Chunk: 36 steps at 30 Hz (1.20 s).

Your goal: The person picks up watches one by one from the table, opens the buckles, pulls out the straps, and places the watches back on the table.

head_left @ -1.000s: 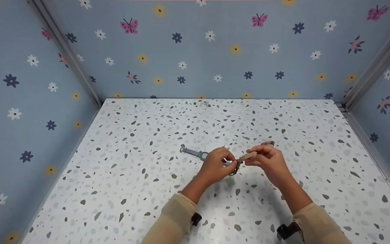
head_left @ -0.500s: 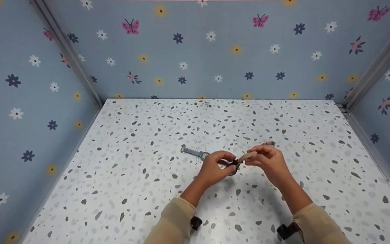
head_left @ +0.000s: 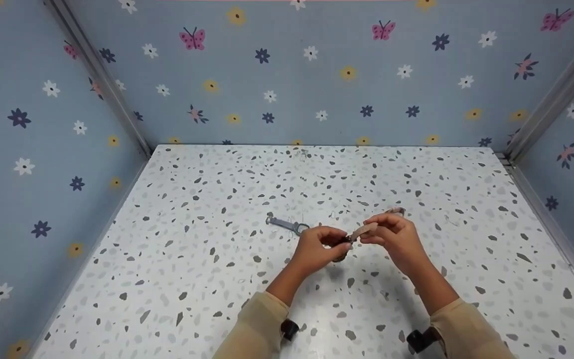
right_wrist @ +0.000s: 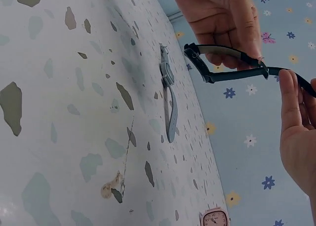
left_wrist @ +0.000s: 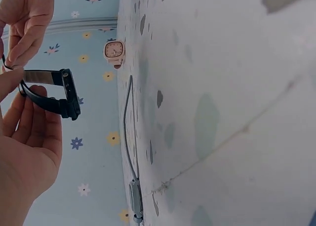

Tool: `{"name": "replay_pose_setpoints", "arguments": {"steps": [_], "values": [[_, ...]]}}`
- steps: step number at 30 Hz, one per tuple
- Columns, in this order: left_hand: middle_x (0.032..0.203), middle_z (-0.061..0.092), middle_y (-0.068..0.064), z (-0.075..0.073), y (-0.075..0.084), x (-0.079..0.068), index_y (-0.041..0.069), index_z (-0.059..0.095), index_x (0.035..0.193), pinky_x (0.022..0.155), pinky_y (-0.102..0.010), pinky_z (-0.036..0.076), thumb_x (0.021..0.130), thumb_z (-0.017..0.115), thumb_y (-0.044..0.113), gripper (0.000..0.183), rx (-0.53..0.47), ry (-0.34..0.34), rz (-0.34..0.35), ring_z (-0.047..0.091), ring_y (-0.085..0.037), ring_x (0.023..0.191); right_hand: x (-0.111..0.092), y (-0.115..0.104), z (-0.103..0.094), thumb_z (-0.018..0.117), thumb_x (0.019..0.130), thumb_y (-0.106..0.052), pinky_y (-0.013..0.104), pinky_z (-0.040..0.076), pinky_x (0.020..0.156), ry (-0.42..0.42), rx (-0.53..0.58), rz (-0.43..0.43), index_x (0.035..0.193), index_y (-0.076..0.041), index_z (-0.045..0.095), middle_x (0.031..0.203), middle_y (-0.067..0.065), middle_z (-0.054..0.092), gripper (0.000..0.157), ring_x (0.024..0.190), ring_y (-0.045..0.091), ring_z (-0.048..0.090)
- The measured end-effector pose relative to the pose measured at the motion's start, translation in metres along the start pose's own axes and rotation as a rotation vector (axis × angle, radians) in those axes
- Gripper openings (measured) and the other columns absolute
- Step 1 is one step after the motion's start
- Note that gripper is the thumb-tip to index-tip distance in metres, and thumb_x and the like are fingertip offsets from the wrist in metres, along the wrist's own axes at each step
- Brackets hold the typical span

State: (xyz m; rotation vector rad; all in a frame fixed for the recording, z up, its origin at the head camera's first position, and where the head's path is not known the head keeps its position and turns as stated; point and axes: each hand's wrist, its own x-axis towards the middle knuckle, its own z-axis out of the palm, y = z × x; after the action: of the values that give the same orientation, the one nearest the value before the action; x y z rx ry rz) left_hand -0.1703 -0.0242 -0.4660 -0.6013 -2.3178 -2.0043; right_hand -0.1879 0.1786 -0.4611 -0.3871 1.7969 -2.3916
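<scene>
Between both hands, a dark-cased wristwatch (left_wrist: 71, 95) is held up off the table, its strap (right_wrist: 237, 76) bent into a loop through the buckle (right_wrist: 263, 65). My left hand (head_left: 314, 249) pinches the strap near the buckle between thumb and fingers. The free strap end, brownish in the head view, is pinched by my right hand (head_left: 399, 242). Left fingers partly hide the watch from above. Behind the left hand a blue-grey wristwatch (head_left: 282, 224) lies stretched out on the table. A pink square wristwatch (left_wrist: 114, 49) rests beyond the right hand, mostly covered by it in the head view.
The white speckled table (head_left: 207, 279) extends on all sides of the hands. Flower-patterned blue panels (head_left: 292, 75) stand at the back and both sides, joined by metal corner posts (head_left: 100, 80).
My left fingers have shifted slightly down and opened a little around the buckle, and the watch case has tilted lower beneath them. The right hand has kept its grip and place.
</scene>
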Motion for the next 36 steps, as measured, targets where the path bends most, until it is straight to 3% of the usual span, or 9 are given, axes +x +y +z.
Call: {"name": "replay_pose_setpoints", "arguments": {"steps": [5,11,18,21,27,36], "values": [[0.079,0.066,-0.005,0.000,0.001,0.002,0.002,0.067,0.091,0.064,-0.035,0.053,0.079,0.067,0.016,0.018,-0.092,-0.004,-0.131,0.063,-0.021,0.074,0.000,0.000,0.001,0.060,0.083,-0.005,0.047,0.049,0.075,-0.012,-0.008,-0.003,0.098,0.015,0.052,0.087,0.021,0.058,0.026,0.078,0.030,0.062],[0.078,0.066,-0.012,0.000,-0.003,0.003,0.000,0.067,0.087,0.064,-0.040,0.053,0.079,0.067,0.010,0.013,-0.165,0.007,-0.154,0.062,-0.033,0.075,0.000,0.000,0.001,0.060,0.083,-0.005,0.046,0.049,0.074,-0.006,-0.012,0.004,0.098,0.015,0.052,0.087,0.021,0.057,0.026,0.077,0.030,0.061],[0.082,0.065,-0.020,-0.003,0.000,0.004,-0.001,0.068,0.089,0.063,-0.042,0.052,0.080,0.065,0.010,0.015,-0.188,-0.013,-0.190,0.060,-0.039,0.076,0.000,0.003,-0.001,0.060,0.083,-0.004,0.047,0.049,0.074,-0.008,-0.009,0.002,0.100,0.018,0.050,0.087,0.021,0.057,0.030,0.077,0.031,0.062],[0.084,0.064,-0.023,-0.001,-0.006,0.006,0.000,0.068,0.089,0.063,-0.043,0.052,0.080,0.065,0.010,0.014,-0.208,-0.016,-0.216,0.059,-0.042,0.076,0.000,0.003,-0.002,0.060,0.083,-0.004,0.046,0.049,0.074,-0.015,-0.016,-0.002,0.101,0.019,0.049,0.088,0.022,0.056,0.031,0.078,0.031,0.061],[0.081,0.066,-0.018,0.001,-0.022,0.011,0.005,0.070,0.086,0.060,-0.041,0.052,0.079,0.067,0.013,0.011,-0.220,-0.007,-0.249,0.059,-0.038,0.072,-0.001,0.003,-0.001,0.059,0.083,-0.003,0.047,0.049,0.074,-0.025,-0.042,-0.021,0.101,0.020,0.049,0.087,0.022,0.055,0.031,0.078,0.032,0.061],[0.075,0.066,-0.006,0.000,-0.024,0.010,0.008,0.070,0.083,0.054,-0.026,0.050,0.078,0.068,0.015,0.009,-0.142,0.016,-0.203,0.060,-0.018,0.064,0.000,0.003,-0.001,0.061,0.082,-0.004,0.046,0.050,0.073,-0.015,-0.075,-0.024,0.097,0.014,0.055,0.088,0.024,0.055,0.024,0.079,0.033,0.061]]}}
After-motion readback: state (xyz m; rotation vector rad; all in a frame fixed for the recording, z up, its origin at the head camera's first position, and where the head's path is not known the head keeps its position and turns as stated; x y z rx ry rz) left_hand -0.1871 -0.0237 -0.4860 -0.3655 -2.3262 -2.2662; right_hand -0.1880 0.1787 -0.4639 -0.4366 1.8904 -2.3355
